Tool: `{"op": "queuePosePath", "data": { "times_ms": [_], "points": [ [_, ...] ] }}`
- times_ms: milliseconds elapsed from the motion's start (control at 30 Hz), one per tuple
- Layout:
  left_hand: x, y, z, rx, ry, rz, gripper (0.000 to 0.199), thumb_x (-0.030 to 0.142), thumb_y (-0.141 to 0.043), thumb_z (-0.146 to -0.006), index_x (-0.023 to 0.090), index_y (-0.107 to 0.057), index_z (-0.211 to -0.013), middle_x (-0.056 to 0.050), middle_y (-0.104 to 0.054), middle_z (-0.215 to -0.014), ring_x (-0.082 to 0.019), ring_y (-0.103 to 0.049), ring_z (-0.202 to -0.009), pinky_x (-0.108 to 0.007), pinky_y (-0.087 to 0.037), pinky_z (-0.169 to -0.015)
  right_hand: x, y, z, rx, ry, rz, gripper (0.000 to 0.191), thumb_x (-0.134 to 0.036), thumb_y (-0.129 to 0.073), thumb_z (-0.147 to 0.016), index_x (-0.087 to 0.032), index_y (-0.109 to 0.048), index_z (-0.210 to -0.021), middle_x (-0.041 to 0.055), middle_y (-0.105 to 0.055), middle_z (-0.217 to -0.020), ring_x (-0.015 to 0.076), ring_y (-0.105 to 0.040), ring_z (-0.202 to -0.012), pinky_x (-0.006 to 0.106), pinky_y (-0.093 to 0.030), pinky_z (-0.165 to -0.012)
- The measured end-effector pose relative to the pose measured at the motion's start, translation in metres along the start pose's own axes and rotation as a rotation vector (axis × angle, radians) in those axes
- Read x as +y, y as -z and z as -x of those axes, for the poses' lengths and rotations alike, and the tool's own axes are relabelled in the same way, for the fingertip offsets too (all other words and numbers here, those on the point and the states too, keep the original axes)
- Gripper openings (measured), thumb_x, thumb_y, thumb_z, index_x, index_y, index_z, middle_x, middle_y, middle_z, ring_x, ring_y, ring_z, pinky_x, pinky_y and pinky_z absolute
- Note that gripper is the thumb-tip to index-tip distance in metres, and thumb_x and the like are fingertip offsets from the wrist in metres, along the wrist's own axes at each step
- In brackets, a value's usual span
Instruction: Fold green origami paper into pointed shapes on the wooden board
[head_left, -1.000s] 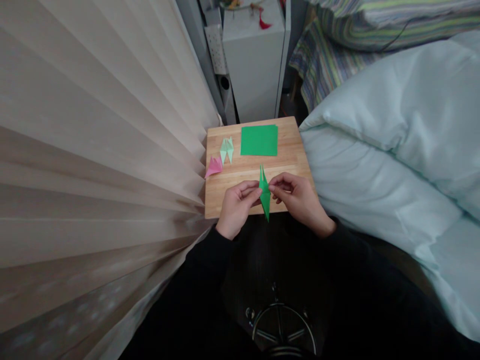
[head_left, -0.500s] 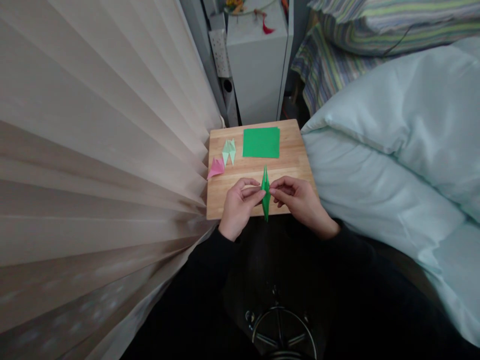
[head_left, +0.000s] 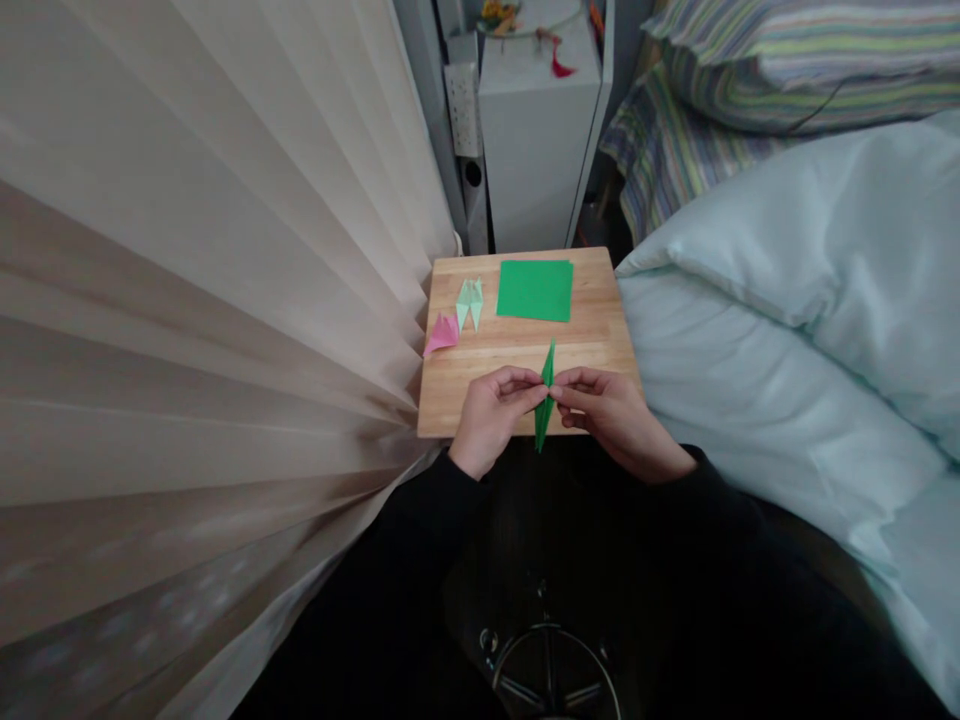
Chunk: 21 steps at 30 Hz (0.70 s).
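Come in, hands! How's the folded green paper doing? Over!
Left hand, right hand both pinching folded green paper. Paper slim, pointed. Pink origami, pale-green origami off left, not blocking.

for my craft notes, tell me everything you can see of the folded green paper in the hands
The folded green paper looks slim and layered, tapering toward both ends. It shows nearly edge-on, pinched mid-length between the left hand and right hand, its lower end reaching past the wooden board in view.

Matt folded paper [head_left: 544,416], smooth wooden tabletop [head_left: 596,340]
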<state>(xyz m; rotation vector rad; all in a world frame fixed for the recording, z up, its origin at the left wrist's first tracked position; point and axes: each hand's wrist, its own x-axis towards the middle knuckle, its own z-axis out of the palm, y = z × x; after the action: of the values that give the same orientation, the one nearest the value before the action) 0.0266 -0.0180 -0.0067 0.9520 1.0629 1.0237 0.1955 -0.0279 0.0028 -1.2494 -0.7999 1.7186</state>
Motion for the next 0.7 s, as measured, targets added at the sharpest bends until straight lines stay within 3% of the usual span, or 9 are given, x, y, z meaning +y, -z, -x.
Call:
{"op": "queuePosePath", "data": {
  "times_ms": [200,400,700],
  "points": [
    [-0.0006,0.0008,-0.0015,-0.012,0.005,0.027,0.02,0.025,-0.086,-0.072,0.016,-0.078,-0.087,-0.005,-0.077,-0.089,-0.018,-0.071,-0.086,-0.037,-0.054,-0.094,-0.0021,-0.0026,0.0017,-0.018,-0.058,-0.03,0.039,-0.039,-0.098,-0.055,-0.019,-0.071,-0.075,-0.0023,-0.062,-0.072,0.0094,-0.052,-0.063,0.024,-0.045,-0.057],
    [0.0007,0.0012,0.0001,-0.038,0.061,0.055,0.019,0.027,-0.085,-0.072,0.016,-0.078,-0.085,-0.005,-0.075,-0.088,-0.016,-0.068,-0.085,-0.034,-0.053,-0.089,-0.0017,-0.005,0.0015,0.012,-0.086,-0.068,0.039,-0.033,-0.099,-0.052,-0.019,-0.069,-0.073,-0.0037,-0.061,-0.069,0.0087,-0.052,-0.062,0.023,-0.043,-0.058],
    [0.0016,-0.0019,0.0008,-0.03,0.031,0.047,0.018,0.022,-0.082,-0.072,0.017,-0.07,-0.084,-0.001,-0.07,-0.083,-0.014,-0.066,-0.078,-0.031,-0.054,-0.082,0.0026,-0.0023,-0.0014,0.017,0.037,0.02,0.035,-0.041,-0.091,-0.065,-0.02,-0.066,-0.079,-0.0028,-0.064,-0.072,0.0115,-0.058,-0.068,0.024,-0.045,-0.059]
  ]
}}
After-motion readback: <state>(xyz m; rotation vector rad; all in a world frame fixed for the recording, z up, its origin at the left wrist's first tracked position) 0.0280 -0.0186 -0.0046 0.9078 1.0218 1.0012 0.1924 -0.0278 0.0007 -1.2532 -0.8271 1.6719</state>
